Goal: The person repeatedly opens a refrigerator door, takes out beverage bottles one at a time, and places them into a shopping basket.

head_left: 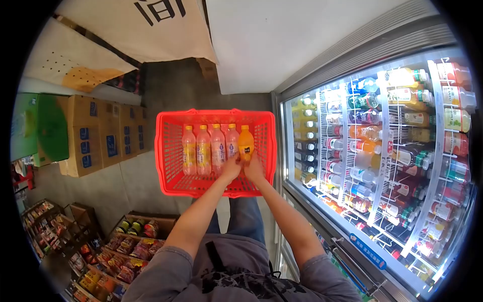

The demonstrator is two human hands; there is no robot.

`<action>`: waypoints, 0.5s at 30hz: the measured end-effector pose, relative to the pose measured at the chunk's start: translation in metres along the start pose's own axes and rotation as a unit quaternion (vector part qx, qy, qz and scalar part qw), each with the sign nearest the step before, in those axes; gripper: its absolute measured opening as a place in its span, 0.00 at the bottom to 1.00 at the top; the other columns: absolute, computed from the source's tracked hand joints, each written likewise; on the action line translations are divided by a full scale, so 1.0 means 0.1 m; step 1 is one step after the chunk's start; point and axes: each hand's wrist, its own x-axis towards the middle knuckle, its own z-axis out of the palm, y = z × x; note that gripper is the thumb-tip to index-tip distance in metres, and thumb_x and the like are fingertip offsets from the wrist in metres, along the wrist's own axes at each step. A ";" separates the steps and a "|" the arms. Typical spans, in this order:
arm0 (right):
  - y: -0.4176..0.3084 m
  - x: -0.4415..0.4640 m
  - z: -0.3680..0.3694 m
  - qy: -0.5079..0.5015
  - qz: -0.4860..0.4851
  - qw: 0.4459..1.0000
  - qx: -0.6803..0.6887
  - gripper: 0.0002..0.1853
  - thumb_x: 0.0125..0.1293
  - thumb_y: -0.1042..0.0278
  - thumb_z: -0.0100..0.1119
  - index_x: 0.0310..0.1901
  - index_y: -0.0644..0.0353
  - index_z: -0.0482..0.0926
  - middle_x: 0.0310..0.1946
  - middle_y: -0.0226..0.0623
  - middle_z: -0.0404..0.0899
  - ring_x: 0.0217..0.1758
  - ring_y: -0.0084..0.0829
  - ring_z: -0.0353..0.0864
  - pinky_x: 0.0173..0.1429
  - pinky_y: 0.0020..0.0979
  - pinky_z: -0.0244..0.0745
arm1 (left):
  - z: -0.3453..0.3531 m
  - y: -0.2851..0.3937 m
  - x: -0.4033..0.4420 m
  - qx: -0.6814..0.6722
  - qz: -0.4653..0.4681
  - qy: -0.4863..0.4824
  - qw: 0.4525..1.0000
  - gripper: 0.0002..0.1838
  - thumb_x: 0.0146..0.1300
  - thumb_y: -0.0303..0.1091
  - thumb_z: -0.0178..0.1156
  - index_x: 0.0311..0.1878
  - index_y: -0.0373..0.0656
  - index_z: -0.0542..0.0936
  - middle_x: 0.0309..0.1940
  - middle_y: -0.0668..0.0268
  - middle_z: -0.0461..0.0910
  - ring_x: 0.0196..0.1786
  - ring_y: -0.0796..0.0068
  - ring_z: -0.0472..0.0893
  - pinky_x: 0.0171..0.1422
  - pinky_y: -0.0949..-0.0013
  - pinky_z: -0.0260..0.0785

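The orange bottle point(246, 143) is in the red basket point(166, 185), near the middle of the frame. Its cap points to the top of the frame, and its long side runs almost straight up and down the frame. The low end of it points down at the person.

The right hand point(254, 167) is at the low end of the orange bottle, on its right side, and grasps it there. The left hand point(231, 168) is just to the left, by the low ends of the orange bottle and the pink bottle point(232, 141) next to it. I cannot tell if the left hand grips one of them. Most of the orange bottle sticks out above both hands, toward the top of the frame.

Three more pink bottles point(203, 151) make a row to the left, and their caps point the same way. The lit fridge point(347, 136) full of drinks fills the right of the frame. Brown boxes point(85, 136) are at the left.
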 end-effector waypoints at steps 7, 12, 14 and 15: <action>0.31 0.21 0.26 0.011 -0.054 0.998 -0.012 0.38 0.58 0.75 0.59 0.68 0.74 0.52 0.62 0.67 0.65 0.64 0.61 0.67 0.66 0.48 0.66 | 0.15 -0.02 0.07 0.172 -0.013 0.077 0.982 0.22 0.61 0.34 0.58 0.61 0.47 0.76 0.43 0.51 0.83 0.46 0.49 0.82 0.51 0.55 0.74; 0.49 0.13 0.46 0.088 -0.138 0.983 -0.080 0.39 0.56 0.75 0.61 0.68 0.72 0.54 0.60 0.67 0.66 0.59 0.61 0.72 0.59 0.48 0.73 | 0.10 -0.08 -0.12 0.096 0.014 0.056 0.994 0.22 0.62 0.31 0.56 0.61 0.44 0.76 0.46 0.53 0.83 0.47 0.54 0.83 0.51 0.58 0.74; 0.36 0.05 0.31 0.068 -0.118 0.989 -0.060 0.36 0.58 0.73 0.59 0.67 0.71 0.58 0.53 0.66 0.72 0.55 0.61 0.75 0.56 0.50 0.73 | 0.07 -0.21 -0.09 0.051 0.026 0.050 0.997 0.22 0.62 0.30 0.55 0.61 0.43 0.76 0.47 0.54 0.83 0.47 0.57 0.83 0.51 0.59 0.74; 0.33 0.03 0.26 0.048 -0.100 0.993 -0.043 0.32 0.60 0.70 0.58 0.65 0.71 0.61 0.45 0.65 0.78 0.51 0.61 0.78 0.53 0.53 0.74 | 0.03 -0.20 -0.07 0.020 0.004 0.018 1.000 0.22 0.63 0.29 0.54 0.61 0.42 0.77 0.48 0.55 0.83 0.47 0.62 0.83 0.51 0.63 0.74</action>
